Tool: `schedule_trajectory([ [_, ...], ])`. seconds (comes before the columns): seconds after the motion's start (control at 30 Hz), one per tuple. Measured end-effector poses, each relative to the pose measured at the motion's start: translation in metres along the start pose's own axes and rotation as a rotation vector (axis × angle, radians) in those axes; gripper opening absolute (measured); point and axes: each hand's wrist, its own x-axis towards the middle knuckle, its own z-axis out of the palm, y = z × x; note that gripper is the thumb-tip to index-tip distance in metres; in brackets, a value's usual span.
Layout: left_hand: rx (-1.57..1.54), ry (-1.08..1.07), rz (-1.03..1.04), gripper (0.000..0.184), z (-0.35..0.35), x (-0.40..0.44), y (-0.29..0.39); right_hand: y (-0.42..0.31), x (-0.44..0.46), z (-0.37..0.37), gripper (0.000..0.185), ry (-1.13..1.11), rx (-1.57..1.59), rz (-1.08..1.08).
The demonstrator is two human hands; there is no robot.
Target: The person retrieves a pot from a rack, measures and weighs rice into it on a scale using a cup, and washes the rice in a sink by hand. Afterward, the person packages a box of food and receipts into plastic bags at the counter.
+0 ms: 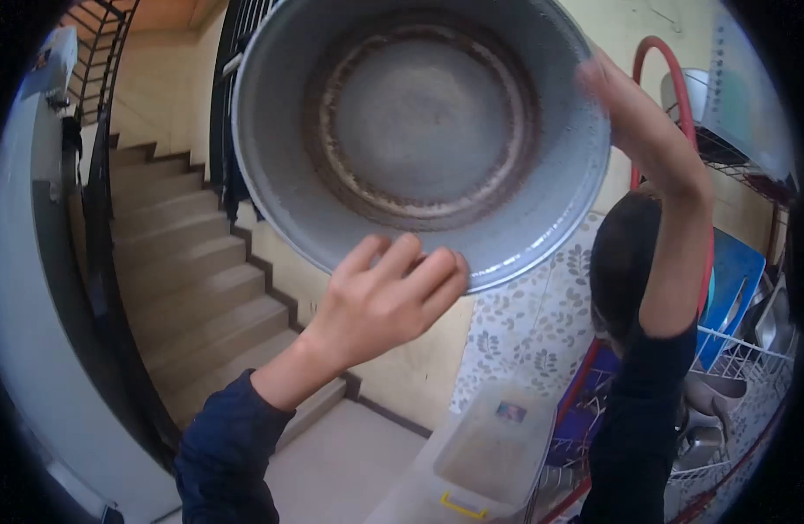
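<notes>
A large grey metal pot (428,122) is tilted so that its open mouth and inside face me. A brownish, crusty ring runs around its bottom. My left hand (380,301) has its fingers curled over the lower rim. Raised at the pot's right side, my right hand (642,118) grips the rim there; its fingertips are blurred and partly hidden. Both sleeves are dark, the right one sitting higher up the forearm.
Another person's dark-haired head (624,253) is close below my right arm. A translucent plastic bin (489,437) with a yellow handle stands below. Stairs (201,262) rise at left. On the right are a dish rack (742,354), a blue board (729,288) and a red hose (681,83).
</notes>
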Motion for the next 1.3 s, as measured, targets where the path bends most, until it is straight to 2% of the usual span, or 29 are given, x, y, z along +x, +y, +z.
schedule_trajectory([
  [0.03, -0.052, -0.053, -0.034, 0.025, -0.017, -0.010, -0.003, -0.031, -0.002, 0.044, 0.052, 0.175, -0.394, -0.206],
  [0.17, -0.043, -0.161, -0.096, 0.022, -0.073, -0.052, -0.020, -0.042, 0.031, 0.110, 0.033, 0.220, -0.327, -0.196],
  [0.27, -0.004, -0.296, -0.175, 0.008, -0.129, -0.086, -0.025, -0.061, 0.035, 0.175, 0.034, 0.240, -0.193, -0.261],
  [0.33, 0.008, -0.355, -0.160, 0.011, -0.160, -0.114, -0.025, -0.077, 0.033, 0.212, 0.034, 0.245, -0.122, -0.232],
  [0.4, 0.017, -0.434, -0.176, 0.014, -0.198, -0.136, -0.023, -0.091, 0.035, 0.245, 0.033, 0.219, -0.019, -0.288],
  [0.43, 0.036, -0.520, -0.202, 0.022, -0.218, -0.143, -0.021, -0.099, 0.038, 0.259, 0.032, 0.256, -0.027, -0.385],
  [0.5, 0.113, -0.602, -0.220, 0.019, -0.249, -0.157, -0.024, -0.131, 0.038, 0.280, 0.035, 0.175, -0.001, -0.279],
  [0.6, 0.208, -0.710, -0.229, 0.013, -0.291, -0.169, -0.032, -0.143, 0.052, 0.310, 0.037, 0.125, 0.019, -0.302],
  [0.73, 0.331, -0.882, -0.269, 0.009, -0.348, -0.190, -0.073, -0.169, 0.099, 0.374, 0.034, -0.015, 0.231, -0.351],
  [0.77, 0.364, -0.920, -0.293, 0.009, -0.363, -0.197, -0.080, -0.180, 0.083, 0.365, 0.032, -0.033, 0.292, -0.376],
  [0.8, 0.429, -0.990, -0.240, 0.009, -0.294, -0.156, -0.012, -0.091, 0.067, 0.336, 0.031, -0.054, 0.352, -0.401],
  [0.87, 0.449, -1.004, -0.269, 0.004, -0.290, -0.149, -0.018, -0.077, 0.082, 0.347, 0.027, -0.154, 0.381, -0.453],
  [0.93, 0.467, -1.151, -0.317, 0.004, -0.291, -0.135, -0.028, -0.068, 0.101, 0.368, 0.023, -0.208, 0.447, -0.526],
  [0.97, 0.434, -1.359, -0.403, 0.003, -0.292, -0.126, -0.025, -0.063, 0.104, 0.383, 0.021, -0.235, 0.486, -0.573],
  [1.1, 0.365, -1.594, -0.518, 0.005, -0.314, -0.131, 0.028, -0.079, 0.079, 0.446, 0.018, -0.514, 0.600, -0.644],
  [1.23, 0.298, -1.468, -0.946, 0.009, -0.366, -0.145, 0.088, -0.140, 0.030, 0.548, 0.022, -0.786, 0.761, -0.774],
  [1.27, 0.321, -1.465, -1.035, 0.009, -0.334, -0.154, 0.075, -0.115, 0.050, 0.595, 0.025, -0.907, 0.813, -0.770],
  [1.3, 0.332, -1.418, -1.153, 0.013, -0.321, -0.162, 0.077, -0.109, 0.045, 0.635, 0.028, -0.928, 0.920, -0.789],
])
